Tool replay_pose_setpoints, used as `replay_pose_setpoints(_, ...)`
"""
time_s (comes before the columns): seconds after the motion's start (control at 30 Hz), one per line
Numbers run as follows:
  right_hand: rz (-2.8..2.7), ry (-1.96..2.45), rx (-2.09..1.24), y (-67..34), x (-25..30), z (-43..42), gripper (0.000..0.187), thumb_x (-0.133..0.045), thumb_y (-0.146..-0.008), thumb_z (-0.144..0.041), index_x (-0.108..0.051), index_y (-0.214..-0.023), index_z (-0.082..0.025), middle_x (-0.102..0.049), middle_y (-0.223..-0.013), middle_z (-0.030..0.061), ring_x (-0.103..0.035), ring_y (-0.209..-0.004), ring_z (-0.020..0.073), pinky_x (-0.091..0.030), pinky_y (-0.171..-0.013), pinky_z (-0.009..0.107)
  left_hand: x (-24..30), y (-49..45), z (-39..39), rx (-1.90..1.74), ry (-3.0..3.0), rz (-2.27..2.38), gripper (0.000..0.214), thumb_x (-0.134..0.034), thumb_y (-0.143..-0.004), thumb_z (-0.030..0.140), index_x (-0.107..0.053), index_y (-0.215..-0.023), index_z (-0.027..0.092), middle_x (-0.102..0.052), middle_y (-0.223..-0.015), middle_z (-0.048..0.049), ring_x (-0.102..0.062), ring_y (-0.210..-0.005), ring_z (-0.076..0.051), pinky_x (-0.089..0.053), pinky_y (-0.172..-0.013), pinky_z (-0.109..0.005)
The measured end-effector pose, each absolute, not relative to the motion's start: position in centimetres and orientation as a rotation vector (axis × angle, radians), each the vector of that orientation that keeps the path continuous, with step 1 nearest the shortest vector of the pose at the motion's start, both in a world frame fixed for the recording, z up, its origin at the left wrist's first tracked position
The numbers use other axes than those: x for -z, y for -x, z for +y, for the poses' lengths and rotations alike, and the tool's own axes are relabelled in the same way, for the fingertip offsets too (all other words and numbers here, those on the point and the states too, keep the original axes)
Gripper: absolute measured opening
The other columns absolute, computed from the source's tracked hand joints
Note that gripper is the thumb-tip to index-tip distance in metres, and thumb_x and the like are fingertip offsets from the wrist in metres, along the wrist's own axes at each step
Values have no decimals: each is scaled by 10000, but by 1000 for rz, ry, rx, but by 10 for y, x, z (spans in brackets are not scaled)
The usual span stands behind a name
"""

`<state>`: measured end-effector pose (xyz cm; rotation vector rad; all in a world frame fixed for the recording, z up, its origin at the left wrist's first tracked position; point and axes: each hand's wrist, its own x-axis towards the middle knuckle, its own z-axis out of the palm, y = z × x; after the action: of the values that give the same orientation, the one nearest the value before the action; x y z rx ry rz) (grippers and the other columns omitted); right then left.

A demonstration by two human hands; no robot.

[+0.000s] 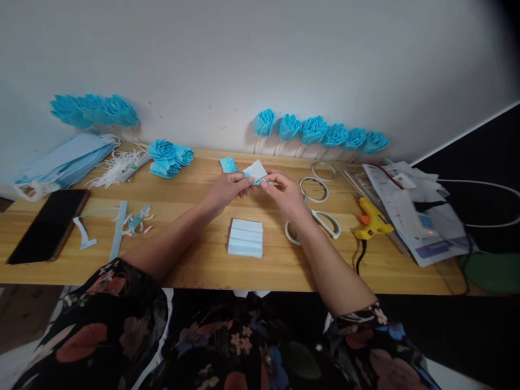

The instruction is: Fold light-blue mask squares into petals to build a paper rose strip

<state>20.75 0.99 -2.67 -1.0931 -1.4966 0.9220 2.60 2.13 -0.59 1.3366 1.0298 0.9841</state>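
Observation:
Between my two hands is a small folded square of blue and white mask fabric point(255, 170), one pale corner pointing up and away from me. My left hand point(229, 189) pinches its left side. On the right edge, the thumb and fingers of my right hand point(282, 189) are closed. Just behind my left hand lies a blue folded petal piece point(228, 164), partly hidden by the fingers. Nearer to me, a stack of pale blue pleated fabric squares point(245, 238) rests on the table. Scissors point(325, 223) lie partly beneath my right forearm.
Blue fabric flowers on sticks point(313, 130) lean on the wall, with more flowers point(168, 157) at left. Face masks point(67, 162), a phone point(49, 225) and scraps point(138, 219) lie left. Tape rolls point(313, 189), a yellow glue gun point(371, 219) and papers point(439, 241) are right.

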Motion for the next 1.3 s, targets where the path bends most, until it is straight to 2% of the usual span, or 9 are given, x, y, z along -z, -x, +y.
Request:
replay_pose_setpoints(0.1,-1432,1160,-987,-207,27,9,267,-729,-764,-456,-677,-824,-201,-707,-881,9,-596,-755,137,-447,-714,275,6,-26,20,-964,-1346,1019,327,-734,-740,437,-659,-614,146,-664,-638,-33,-520,-571,-98,-423,-603,-252)
replay_pose_setpoints(0.17,-1424,1190,-985,-207,26,8,269,-729,-764,-452,-671,-827,-197,-674,-786,-15,-538,-682,117,-410,-669,261,6,-26,20,-963,-1341,1023,326,-735,-749,437,-667,-619,145,-678,-658,-42,-529,-583,-101,-427,-612,-254)
replay_pose_setpoints(0.3,-1403,1169,-981,-206,25,8,293,-746,-744,-440,-650,-888,-204,-647,-761,-26,-537,-688,120,-418,-661,257,9,-26,21,-951,-1338,1046,315,-734,-760,441,-699,-658,145,-688,-677,-49,-542,-596,-111,-435,-621,-261)
replay_pose_setpoints(0.47,-1375,1137,-1044,-206,25,9,542,-763,-728,-428,-612,-1207,-227,-660,-778,-22,-601,-727,157,-480,-716,297,9,-25,21,-933,-1362,1052,334,-722,-774,459,-711,-676,140,-672,-661,-46,-539,-590,-109,-428,-617,-258)
replay_pose_setpoints(0.6,-1335,1087,-1098,-205,24,8,474,-754,-728,-442,-678,-1136,-216,-727,-956,20,-648,-908,186,-508,-858,328,9,-24,21,-881,-1382,1011,378,-739,-746,515,-704,-693,143,-630,-617,-22,-516,-561,-104,-391,-577,-254)
replay_pose_setpoints(0.67,-1299,1070,-1130,-204,23,7,459,-771,-711,-436,-693,-1104,-213,-736,-994,22,-646,-922,180,-509,-870,324,10,-24,22,-871,-1384,1005,364,-766,-715,501,-692,-686,145,-613,-604,-10,-502,-553,-97,-378,-568,-249)
replay_pose_setpoints(0.93,-1320,1064,-1269,-202,19,5,426,-827,-654,-458,-707,-976,-207,-706,-841,-1,-597,-767,152,-497,-734,293,10,-24,25,-964,-1279,964,304,-758,-715,442,-649,-692,159,-627,-639,-2,-526,-574,-91,-415,-599,-235)
replay_pose_setpoints(1.1,-1271,1081,-1233,-201,20,6,399,-836,-627,-454,-683,-899,-205,-694,-827,-3,-597,-770,156,-497,-733,299,6,-26,21,-949,-1348,989,256,-763,-721,378,-643,-677,157,-631,-625,1,-527,-572,-94,-430,-621,-243)
replay_pose_setpoints(1.3,-1235,1102,-1231,-200,22,6,423,-838,-609,-482,-676,-894,-215,-700,-826,-4,-608,-774,164,-522,-738,312,11,-27,20,-954,-1248,923,300,-747,-742,443,-703,-740,146,-665,-667,-26,-567,-612,-110,-446,-639,-250)
